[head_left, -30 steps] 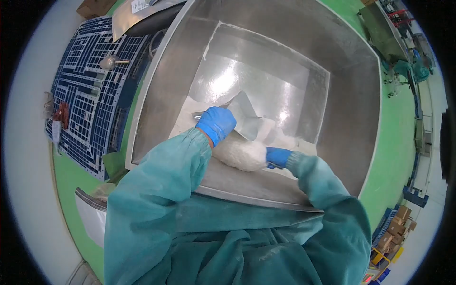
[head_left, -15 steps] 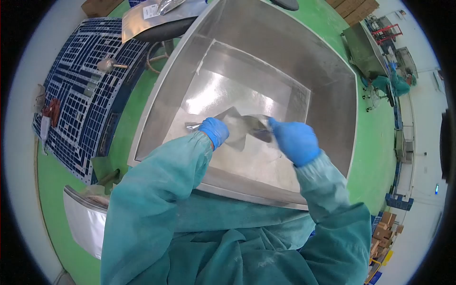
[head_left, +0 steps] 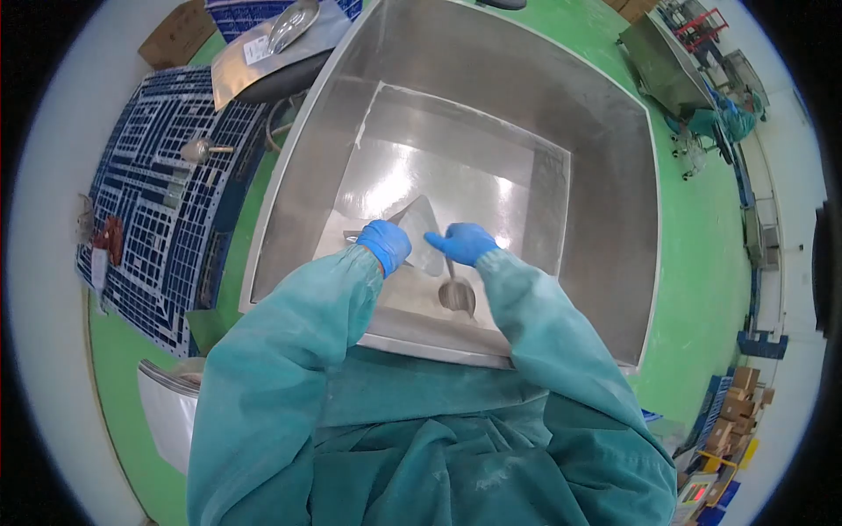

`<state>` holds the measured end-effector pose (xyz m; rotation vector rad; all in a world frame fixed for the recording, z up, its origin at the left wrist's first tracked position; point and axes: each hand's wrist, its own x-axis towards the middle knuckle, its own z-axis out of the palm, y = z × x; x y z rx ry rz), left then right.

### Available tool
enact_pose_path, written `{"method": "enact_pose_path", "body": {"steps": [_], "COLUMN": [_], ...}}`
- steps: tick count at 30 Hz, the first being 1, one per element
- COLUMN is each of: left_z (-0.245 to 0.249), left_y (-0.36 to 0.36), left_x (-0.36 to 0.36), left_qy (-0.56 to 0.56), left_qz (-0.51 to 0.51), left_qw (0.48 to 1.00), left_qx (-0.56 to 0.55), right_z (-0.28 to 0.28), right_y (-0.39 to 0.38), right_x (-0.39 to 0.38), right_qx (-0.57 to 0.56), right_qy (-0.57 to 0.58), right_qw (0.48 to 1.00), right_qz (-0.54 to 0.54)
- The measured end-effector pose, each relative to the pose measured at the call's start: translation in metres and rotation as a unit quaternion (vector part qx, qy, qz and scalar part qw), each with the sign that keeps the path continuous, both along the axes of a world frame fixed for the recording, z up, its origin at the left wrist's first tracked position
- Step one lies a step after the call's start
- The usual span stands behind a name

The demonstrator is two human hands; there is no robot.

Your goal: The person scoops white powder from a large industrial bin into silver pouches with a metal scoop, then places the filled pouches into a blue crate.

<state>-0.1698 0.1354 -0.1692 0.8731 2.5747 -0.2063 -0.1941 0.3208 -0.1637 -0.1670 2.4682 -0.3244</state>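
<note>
Your single camera, worn on your head, looks forward and steeply down past your gown (head_left: 403, 465). It sits close above the metal bin (head_left: 605, 175), framing your left hand (head_left: 384, 244) and right hand (head_left: 467, 244) near the middle. The view is very wide: a blue pallet (head_left: 158, 202) bends along the left and distant cardboard boxes (head_left: 735, 410) show at lower right.

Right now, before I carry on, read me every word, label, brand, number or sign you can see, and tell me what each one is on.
No text can be read with certainty.
White label on the silvery bag: print too small to read.
Cardboard box at upper left: any markings too blurred to read.
Panel with a red patch at lower right: unreadable.
</note>
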Motion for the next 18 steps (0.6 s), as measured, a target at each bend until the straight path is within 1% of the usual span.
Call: {"method": "enact_pose_path", "body": {"steps": [1,2,3,4,6,7,9,10,12,13,14,15,16,17,18], "left_z": [0.004,0.013,0.023,0.031,0.032,0.041,0.084,0.105,0.138,0.144,0.148,0.147,0.142,0.134,0.142], "left_y": [-0.002,-0.009,-0.022,-0.036,-0.070,-0.072,-0.068,-0.065,-0.058,-0.051,-0.046,-0.041,-0.037,-0.038,-0.040], "left_x": [0.000,-0.002,-0.006,-0.012,-0.029,-0.026,-0.036,-0.031,-0.011,0.003,0.021,0.039,0.058,0.072,0.086], "left_qy": [-0.014,-0.009,-0.007,-0.005,0.032,0.031,0.091,0.096,0.171,0.172,0.176,0.175,0.176,0.150,0.095], "left_qz": [-0.006,-0.015,0.013,0.043,0.079,0.075,0.056,0.044,-0.060,-0.071,-0.086,-0.114,-0.148,-0.191,-0.243], "left_qw": [1.000,1.000,1.000,0.997,0.987,0.987,0.978,0.978,0.968,0.973,0.975,0.975,0.972,0.970,0.964], "left_qx": [-0.004,-0.012,0.022,0.057,0.139,0.138,0.179,0.181,0.175,0.140,0.104,0.072,0.042,0.029,0.051], "right_z": [-0.006,-0.016,-0.024,-0.012,0.029,0.046,0.090,0.111,0.142,0.148,0.147,0.138,0.128,0.118,0.144], "right_y": [-0.002,-0.004,-0.003,-0.002,0.004,0.004,0.010,0.015,0.028,0.034,0.039,0.043,0.045,0.048,0.046], "right_x": [-0.006,-0.012,-0.019,-0.026,-0.026,-0.022,-0.027,-0.019,0.004,0.021,0.038,0.055,0.071,0.094,0.124], "right_qx": [-0.007,0.008,0.024,0.018,-0.087,-0.087,-0.015,-0.012,-0.001,0.011,0.000,-0.012,0.017,0.015,-0.006], "right_qy": [0.005,0.044,0.083,0.087,0.198,0.198,0.230,0.237,0.221,0.220,0.196,0.172,0.142,0.156,0.157], "right_qw": [1.000,0.999,0.996,0.996,0.976,0.976,0.973,0.971,0.975,0.975,0.981,0.985,0.989,0.986,0.986], "right_qz": [-0.008,0.015,0.037,0.029,-0.008,-0.012,-0.009,-0.020,0.006,0.014,0.012,0.004,0.039,0.049,0.048]}}
